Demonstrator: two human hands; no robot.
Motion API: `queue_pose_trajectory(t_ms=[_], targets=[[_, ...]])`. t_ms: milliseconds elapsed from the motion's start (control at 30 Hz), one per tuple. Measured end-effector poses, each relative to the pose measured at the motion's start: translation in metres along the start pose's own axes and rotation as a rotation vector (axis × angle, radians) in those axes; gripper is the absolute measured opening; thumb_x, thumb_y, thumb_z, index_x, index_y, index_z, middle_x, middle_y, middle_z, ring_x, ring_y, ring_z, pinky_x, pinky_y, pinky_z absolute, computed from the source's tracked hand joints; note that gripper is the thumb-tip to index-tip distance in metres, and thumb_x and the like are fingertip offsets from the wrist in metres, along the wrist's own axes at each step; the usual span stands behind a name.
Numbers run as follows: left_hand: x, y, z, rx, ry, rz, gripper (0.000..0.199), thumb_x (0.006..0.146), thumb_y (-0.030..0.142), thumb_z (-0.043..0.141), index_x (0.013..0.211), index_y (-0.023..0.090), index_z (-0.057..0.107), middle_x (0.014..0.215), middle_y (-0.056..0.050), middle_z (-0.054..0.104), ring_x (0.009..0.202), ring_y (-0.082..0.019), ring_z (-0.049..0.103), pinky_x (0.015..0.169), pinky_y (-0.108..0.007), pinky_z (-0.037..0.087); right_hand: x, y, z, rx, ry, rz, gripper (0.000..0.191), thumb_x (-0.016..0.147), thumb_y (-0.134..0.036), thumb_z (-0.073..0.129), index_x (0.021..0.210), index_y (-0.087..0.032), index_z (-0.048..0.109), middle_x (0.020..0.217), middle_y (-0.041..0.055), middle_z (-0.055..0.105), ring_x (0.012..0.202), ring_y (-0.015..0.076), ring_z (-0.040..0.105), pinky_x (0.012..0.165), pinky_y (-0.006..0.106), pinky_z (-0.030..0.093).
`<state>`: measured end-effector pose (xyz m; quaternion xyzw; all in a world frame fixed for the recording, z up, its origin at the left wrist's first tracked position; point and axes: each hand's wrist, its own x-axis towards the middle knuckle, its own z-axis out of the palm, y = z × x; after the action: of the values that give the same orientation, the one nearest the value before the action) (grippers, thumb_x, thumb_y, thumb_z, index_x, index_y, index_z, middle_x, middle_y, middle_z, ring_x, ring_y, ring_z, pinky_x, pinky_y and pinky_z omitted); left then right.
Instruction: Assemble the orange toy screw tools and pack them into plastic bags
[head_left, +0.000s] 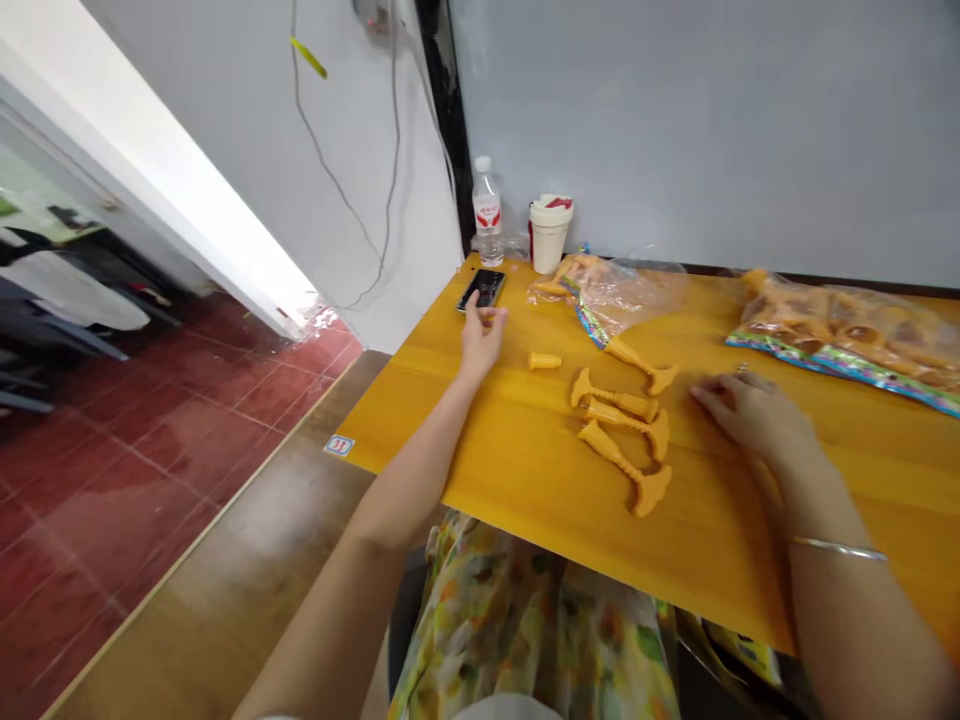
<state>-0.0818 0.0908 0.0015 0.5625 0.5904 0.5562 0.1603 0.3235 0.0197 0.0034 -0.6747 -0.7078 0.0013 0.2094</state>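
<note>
- Orange plastic flared rods (615, 413) lie in a loose group mid-way along the yellow wooden table (510, 440).
- Left hand (480, 340), half-curled and empty, has its fingertips at the lower edge of a black smartphone (481, 290) at twelve o'clock.
- Right hand (750, 415), loosely curled and empty, sits at the rods' three o'clock.

The left arm (390, 490) is stretching forward, the left hand (480, 340) bending up at the wrist with fingers loosely curling, while the right hand (750, 415) is angling inward, palm down.
</note>
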Motion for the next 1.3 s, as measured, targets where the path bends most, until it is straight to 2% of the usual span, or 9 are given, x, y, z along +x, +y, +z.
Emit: queue_pose_trajectory(t_ms=[133, 267, 400, 533, 800, 1033, 1100, 1200, 1300], targets=[[-0.022, 0.012, 0.007, 0.019, -0.15, 0.215, 0.055, 0.095, 0.042, 0.057, 0.143, 0.019, 0.044, 0.103, -0.007, 0.068, 0.088, -0.017, 0.061, 0.085, -0.034, 0.046, -0.011, -0.029, -0.013, -0.211, -0.027, 0.009, 0.038, 0.095, -0.05, 0.052, 0.105, -0.022, 0.075, 0.111, 0.0177, 0.067, 0.105, 0.0354, 0.055, 0.084, 0.048, 0.041], [-0.053, 0.04, 0.015, 0.132, -0.37, 0.462, 0.05, 0.095, 0.038, 0.056, 0.14, 0.019, 0.047, 0.11, -0.009, 0.069, 0.103, -0.022, 0.06, 0.097, -0.04, 0.04, -0.009, -0.05, -0.01, -0.15, 0.056, -0.002, 0.039, 0.098, -0.043, 0.048, 0.12, -0.021, 0.07, 0.12, 0.0158, 0.065, 0.113, 0.0335, 0.051, 0.087, 0.045, 0.041], [-0.065, 0.055, 0.014, 0.17, -0.483, 0.54, 0.048, 0.097, 0.035, 0.053, 0.142, 0.019, 0.046, 0.111, -0.008, 0.069, 0.105, -0.023, 0.059, 0.096, -0.039, 0.039, -0.005, -0.061, 0.001, -0.09, 0.051, -0.031, 0.046, 0.099, -0.046, 0.045, 0.129, -0.019, 0.065, 0.126, 0.0159, 0.064, 0.116, 0.034, 0.049, 0.089, 0.045, 0.041], [-0.064, 0.054, 0.014, 0.168, -0.454, 0.536, 0.046, 0.097, 0.035, 0.053, 0.14, 0.018, 0.047, 0.109, -0.008, 0.07, 0.104, -0.023, 0.059, 0.094, -0.039, 0.039, -0.001, -0.069, 0.01, -0.085, -0.001, -0.064, 0.043, 0.097, -0.048, 0.048, 0.124, -0.02, 0.068, 0.128, 0.0147, 0.063, 0.117, 0.0345, 0.048, 0.093, 0.048, 0.039], [-0.066, 0.055, 0.016, 0.176, -0.455, 0.554, 0.044, 0.098, 0.035, 0.052, 0.139, 0.019, 0.049, 0.11, -0.008, 0.07, 0.106, -0.024, 0.059, 0.094, -0.039, 0.04, 0.002, -0.074, 0.012, -0.078, -0.011, 0.032, 0.02, 0.087, -0.036, 0.062, 0.088, -0.019, 0.072, 0.116, 0.0131, 0.069, 0.115, 0.036, 0.052, 0.092, 0.05, 0.043], [-0.067, 0.059, 0.015, 0.21, -0.406, 0.66, 0.041, 0.098, 0.033, 0.05, 0.137, 0.018, 0.052, 0.117, -0.012, 0.067, 0.108, -0.025, 0.06, 0.096, -0.041, 0.044, 0.004, -0.085, -0.006, 0.108, 0.058, 0.126, 0.018, 0.088, -0.033, 0.058, 0.094, -0.019, 0.067, 0.105, 0.0139, 0.071, 0.096, 0.0296, 0.065, 0.087, 0.043, 0.046], [-0.069, 0.065, 0.015, 0.223, -0.345, 0.738, 0.043, 0.098, 0.034, 0.051, 0.138, 0.018, 0.051, 0.128, -0.015, 0.063, 0.119, -0.027, 0.057, 0.102, -0.043, 0.043, 0.0, -0.093, -0.013, 0.192, 0.102, 0.09, 0.017, 0.087, -0.034, 0.057, 0.092, -0.02, 0.065, 0.102, 0.0135, 0.07, 0.091, 0.0285, 0.065, 0.084, 0.041, 0.047], [-0.073, 0.075, 0.016, 0.273, -0.26, 0.864, 0.046, 0.097, 0.032, 0.053, 0.142, 0.02, 0.051, 0.142, -0.016, 0.056, 0.136, -0.03, 0.047, 0.112, -0.047, 0.036, -0.011, -0.114, -0.022, 0.328, 0.132, -0.084, 0.015, 0.086, -0.036, 0.058, 0.088, -0.022, 0.062, 0.097, 0.0114, 0.068, 0.09, 0.0271, 0.064, 0.086, 0.04, 0.047], [-0.075, 0.081, 0.019, 0.323, -0.267, 0.958, 0.034, 0.098, 0.026, 0.051, 0.131, 0.025, 0.061, 0.13, -0.011, 0.065, 0.133, -0.028, 0.05, 0.114, -0.048, 0.032, -0.025, -0.136, -0.027, 0.558, 0.073, -0.208, 0.014, 0.084, -0.037, 0.062, 0.083, -0.023, 0.058, 0.089, 0.0068, 0.065, 0.087, 0.0234, 0.063, 0.086, 0.037, 0.048]])
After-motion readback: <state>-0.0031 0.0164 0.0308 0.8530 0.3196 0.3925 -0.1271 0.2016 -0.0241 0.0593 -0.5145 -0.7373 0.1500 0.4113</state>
